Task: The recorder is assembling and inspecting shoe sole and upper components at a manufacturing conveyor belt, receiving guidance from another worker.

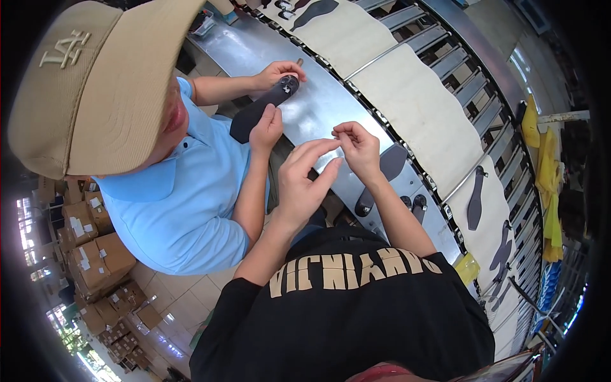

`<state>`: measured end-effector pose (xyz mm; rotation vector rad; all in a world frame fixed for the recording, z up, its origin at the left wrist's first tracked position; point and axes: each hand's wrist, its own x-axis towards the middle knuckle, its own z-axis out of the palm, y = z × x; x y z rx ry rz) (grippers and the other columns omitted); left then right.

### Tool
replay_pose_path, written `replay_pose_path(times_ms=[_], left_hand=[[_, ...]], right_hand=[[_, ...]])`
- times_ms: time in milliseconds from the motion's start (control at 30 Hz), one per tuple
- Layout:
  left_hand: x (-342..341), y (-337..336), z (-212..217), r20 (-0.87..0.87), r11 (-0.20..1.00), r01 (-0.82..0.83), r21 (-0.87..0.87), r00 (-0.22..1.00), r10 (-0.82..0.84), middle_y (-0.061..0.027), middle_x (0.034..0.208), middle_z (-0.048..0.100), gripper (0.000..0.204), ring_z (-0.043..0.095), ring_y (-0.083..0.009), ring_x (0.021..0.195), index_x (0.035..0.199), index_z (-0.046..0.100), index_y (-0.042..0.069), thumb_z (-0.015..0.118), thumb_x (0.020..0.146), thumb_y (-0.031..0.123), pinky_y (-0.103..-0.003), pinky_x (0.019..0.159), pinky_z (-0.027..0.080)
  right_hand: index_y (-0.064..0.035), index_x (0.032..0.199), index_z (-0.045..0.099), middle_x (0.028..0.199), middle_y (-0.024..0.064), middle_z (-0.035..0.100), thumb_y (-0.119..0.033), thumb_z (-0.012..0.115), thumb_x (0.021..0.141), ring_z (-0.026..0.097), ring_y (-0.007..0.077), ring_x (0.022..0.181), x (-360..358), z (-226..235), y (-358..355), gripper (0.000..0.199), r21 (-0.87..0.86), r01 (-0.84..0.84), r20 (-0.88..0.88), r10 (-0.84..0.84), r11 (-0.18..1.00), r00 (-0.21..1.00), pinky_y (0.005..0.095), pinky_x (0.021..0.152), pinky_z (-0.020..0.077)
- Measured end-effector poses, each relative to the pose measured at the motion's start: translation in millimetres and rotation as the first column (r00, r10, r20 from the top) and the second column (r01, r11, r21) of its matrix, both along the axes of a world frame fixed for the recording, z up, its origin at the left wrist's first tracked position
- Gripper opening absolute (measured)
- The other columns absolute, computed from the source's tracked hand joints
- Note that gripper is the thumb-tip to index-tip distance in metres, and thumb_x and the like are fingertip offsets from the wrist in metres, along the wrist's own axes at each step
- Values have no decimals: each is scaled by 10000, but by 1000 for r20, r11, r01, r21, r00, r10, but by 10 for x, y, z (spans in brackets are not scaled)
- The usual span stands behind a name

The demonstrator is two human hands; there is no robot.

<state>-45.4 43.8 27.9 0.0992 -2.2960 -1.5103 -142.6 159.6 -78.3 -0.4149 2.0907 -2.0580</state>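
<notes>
My left hand (pixel 309 177) is raised over the metal table's near edge, with its thumb apart from its curved fingers. Its fingertips come close to those of my right hand (pixel 358 148). My right thumb and index finger are pinched together; whatever may be between them is too small to make out. Below my right wrist, a dark sole-shaped piece (pixel 393 162) lies on the metal table (pixel 324 105), partly hidden by my forearm. Small black rounded parts (pixel 419 207) with shiny metal bits lie right of that forearm.
At left, a co-worker in a light blue shirt (pixel 184 210) and tan cap holds a dark sole-shaped piece (pixel 251 118) in both hands. Beyond the table runs a conveyor with cream cloth (pixel 414 95), bearing similar dark pieces (pixel 475 200). Cardboard boxes (pixel 102 261) are stacked at lower left.
</notes>
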Motion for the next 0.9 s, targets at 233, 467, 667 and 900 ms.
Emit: replay_pose_path(times_ms=[233, 467, 667, 900], left_hand=[[274, -18, -365, 284, 987, 156, 38, 945, -160, -127, 939, 663, 314, 632, -250, 835, 1083, 663, 22, 690, 810, 175, -326, 747, 491], [590, 62, -756, 684, 670, 734, -116, 548, -482, -179, 1008, 634, 486, 602, -349, 975, 1195, 586, 41, 670, 812, 327, -428, 854, 475], [529, 38, -613, 564, 716, 607, -343, 743, -360, -177, 1011, 635, 501, 609, -364, 949, 1227, 570, 59, 673, 813, 321, -438, 837, 485], [615, 58, -543, 539, 721, 599, -349, 757, -368, -175, 996, 634, 492, 604, -360, 945, 1230, 568, 55, 669, 819, 306, -442, 824, 486]], right_hand=[[-41, 993, 665, 912, 87, 701, -68, 583, 863, 675, 185, 821, 50, -157, 337, 156, 383, 7, -163, 60, 924, 985, 306, 744, 531], [-122, 1235, 602, 1434, 187, 411, -324, 659, 821, 379, 340, 1330, 373, -631, 459, 464, 964, -39, -118, 551, 265, 826, 570, 1099, 229], [-94, 1201, 624, 1414, 195, 415, -340, 630, 851, 399, 351, 1310, 262, -472, 406, 427, 960, -216, 76, 572, 180, 817, 644, 1085, 181], [-133, 1205, 627, 1368, 152, 474, -330, 623, 855, 431, 317, 1288, 384, -472, 569, 401, 943, -168, -21, 553, 289, 833, 646, 1078, 197]])
